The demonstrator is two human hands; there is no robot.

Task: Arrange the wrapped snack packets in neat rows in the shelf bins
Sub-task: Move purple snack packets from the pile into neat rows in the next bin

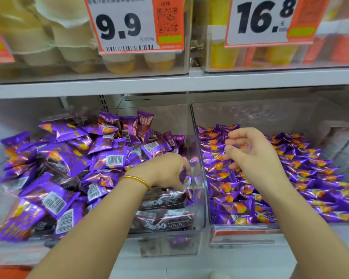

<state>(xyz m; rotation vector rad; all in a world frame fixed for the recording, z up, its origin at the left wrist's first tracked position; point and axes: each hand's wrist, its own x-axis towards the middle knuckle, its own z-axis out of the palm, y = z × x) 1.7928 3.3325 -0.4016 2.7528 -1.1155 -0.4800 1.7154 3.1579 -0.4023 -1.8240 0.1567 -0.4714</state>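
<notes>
Two clear shelf bins stand side by side. The left bin (199, 198) holds a loose heap of purple snack packets (69, 158), some showing barcodes, with dark brown packets (161, 200) at its front right. My left hand (165, 172), with a gold bangle on the wrist, reaches down into that corner and pinches a small purple packet (183, 176). The right bin (250, 113) holds smaller purple packets (300, 174) lying in rough rows. My right hand (248, 150) hovers over them with loosely curled fingers and holds nothing.
An upper shelf edge (169, 85) runs above the bins, carrying clear boxes of yellow jelly cups (69, 37) and price tags reading 9.9 (119, 25) and 16.8 (264, 15). An orange label (242, 235) sits on the right bin's front. White boxes (340, 141) stand far right.
</notes>
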